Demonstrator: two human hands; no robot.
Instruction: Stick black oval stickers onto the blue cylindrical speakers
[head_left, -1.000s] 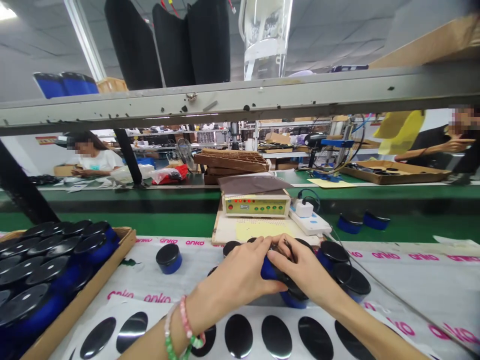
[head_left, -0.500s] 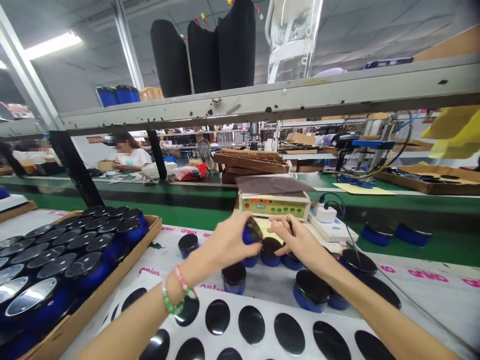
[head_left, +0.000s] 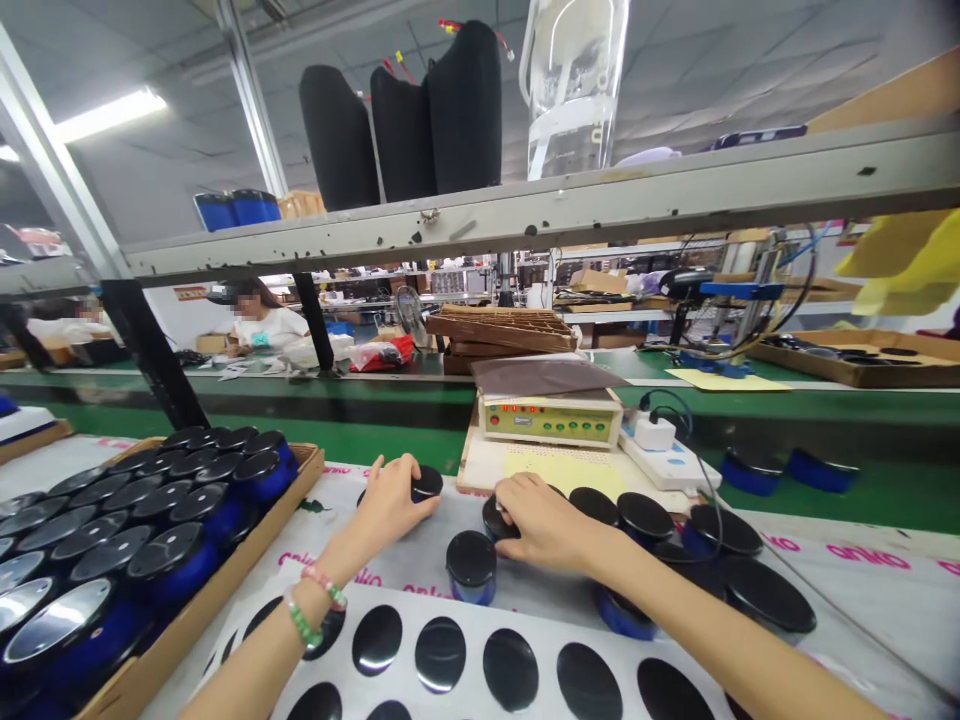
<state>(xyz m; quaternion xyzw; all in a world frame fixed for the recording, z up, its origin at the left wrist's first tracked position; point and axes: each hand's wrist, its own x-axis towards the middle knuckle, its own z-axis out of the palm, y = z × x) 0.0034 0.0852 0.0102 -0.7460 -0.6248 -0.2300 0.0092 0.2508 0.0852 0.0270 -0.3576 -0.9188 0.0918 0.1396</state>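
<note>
Where blue pots [head_left: 471, 565] cluster, right hand [head_left: 531, 522] touches one

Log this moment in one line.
left hand: at black-topped piece | right hand: on another piece | carton, left: black-topped blue pieces | control box: red lights lit

Two hands [head_left: 541, 515]; two blue-black cylinders [head_left: 752, 472] on the green surface [head_left: 405, 430]; three tall black covers [head_left: 466, 110]; one clear jug [head_left: 576, 90].
</note>
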